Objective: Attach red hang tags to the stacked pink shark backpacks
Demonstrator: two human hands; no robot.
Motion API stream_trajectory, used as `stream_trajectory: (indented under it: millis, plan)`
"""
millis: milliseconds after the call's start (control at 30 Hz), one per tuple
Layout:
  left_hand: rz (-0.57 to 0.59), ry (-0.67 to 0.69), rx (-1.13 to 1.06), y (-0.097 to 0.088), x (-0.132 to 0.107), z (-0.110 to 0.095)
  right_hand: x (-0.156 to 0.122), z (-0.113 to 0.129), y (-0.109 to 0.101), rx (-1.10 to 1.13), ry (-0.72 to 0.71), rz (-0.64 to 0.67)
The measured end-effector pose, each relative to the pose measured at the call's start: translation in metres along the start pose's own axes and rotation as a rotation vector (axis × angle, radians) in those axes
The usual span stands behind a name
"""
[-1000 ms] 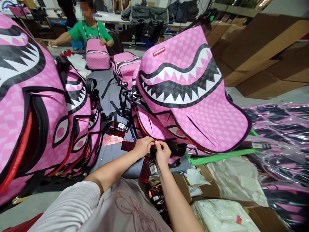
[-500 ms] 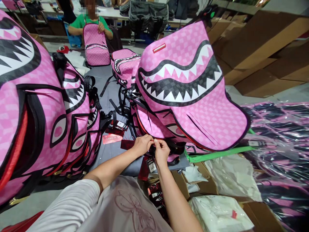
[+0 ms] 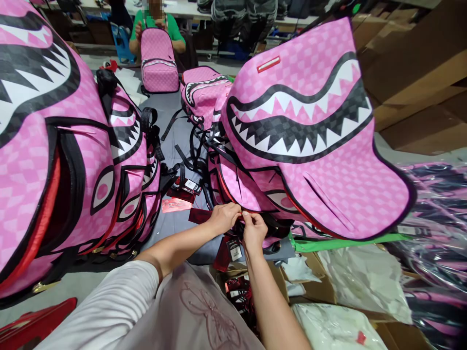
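My left hand (image 3: 225, 218) and my right hand (image 3: 254, 231) meet fingertip to fingertip at the lower edge of a pink checkered backpack (image 3: 243, 187). Both are closed in a pinch, and whatever is between the fingers is too small to make out. A dark red hang tag (image 3: 222, 253) and a white-labelled black tag (image 3: 234, 249) dangle just below them. Over this bag leans a larger pink backpack (image 3: 328, 180) with a shark-mouth print, its front panel flopped forward. More tags (image 3: 178, 204) lie on the grey table cover (image 3: 170, 141) left of my hands.
Several pink shark-print backpacks (image 3: 98, 146) stand in a row at left. Across the table a person in a green shirt (image 3: 175, 29) holds a pink backpack (image 3: 159, 61) upright. Cardboard boxes (image 3: 412, 97), plastic-wrapped bags (image 3: 434, 204) and a white plastic package (image 3: 335, 325) are at right.
My view has turned slightly, so the scene sits farther right. Both hands keep their pinch at the same bag edge. The person opposite has shifted a hand off the front of their backpack.
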State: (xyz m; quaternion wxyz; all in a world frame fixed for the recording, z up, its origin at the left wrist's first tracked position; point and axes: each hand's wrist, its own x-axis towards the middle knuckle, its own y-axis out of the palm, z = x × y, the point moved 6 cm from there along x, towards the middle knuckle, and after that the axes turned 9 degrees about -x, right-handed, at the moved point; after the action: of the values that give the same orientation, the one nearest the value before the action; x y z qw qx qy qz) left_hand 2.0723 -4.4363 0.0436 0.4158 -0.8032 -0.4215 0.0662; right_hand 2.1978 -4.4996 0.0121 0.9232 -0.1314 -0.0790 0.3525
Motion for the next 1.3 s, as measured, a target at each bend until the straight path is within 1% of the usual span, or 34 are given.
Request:
stream_trajectory:
  millis: [133, 300, 433, 600, 733, 900, 1033, 1100, 1233, 1300]
  plan:
    - [0.049, 0.058, -0.026, 0.001, 0.001, -0.004, -0.001, 0.0, 0.0, 0.021, 0.014, 0.002]
    - [-0.006, 0.018, -0.015, -0.002, 0.001, -0.001, -0.003, 0.004, -0.001, 0.015, 0.009, -0.017]
    - [0.002, 0.086, -0.061, 0.001, 0.0, -0.004, -0.003, 0.004, 0.0, 0.021, 0.03, -0.009]
    - [-0.026, 0.013, -0.046, -0.001, 0.0, 0.001, -0.003, 0.003, 0.0, 0.01, 0.034, -0.02]
    - [0.014, 0.07, -0.101, -0.001, 0.001, -0.002, -0.004, 0.004, 0.001, 0.006, 0.032, -0.027]
    - [-0.008, -0.014, -0.065, -0.002, 0.001, 0.0, -0.003, 0.004, 0.001, -0.029, 0.032, -0.028]
    - [0.014, 0.047, -0.103, 0.0, -0.001, -0.001, -0.003, 0.002, 0.001, 0.011, 0.055, -0.041]
    - [-0.016, 0.033, -0.103, 0.0, -0.001, 0.0, -0.004, 0.002, 0.002, -0.002, 0.053, -0.038]
    - [-0.1, -0.07, -0.08, 0.006, -0.001, 0.001, -0.005, 0.003, 0.005, -0.05, 0.037, -0.031]
    - [-0.119, -0.073, -0.114, 0.008, -0.003, 0.0, -0.005, 0.005, 0.004, -0.047, 0.021, -0.023]
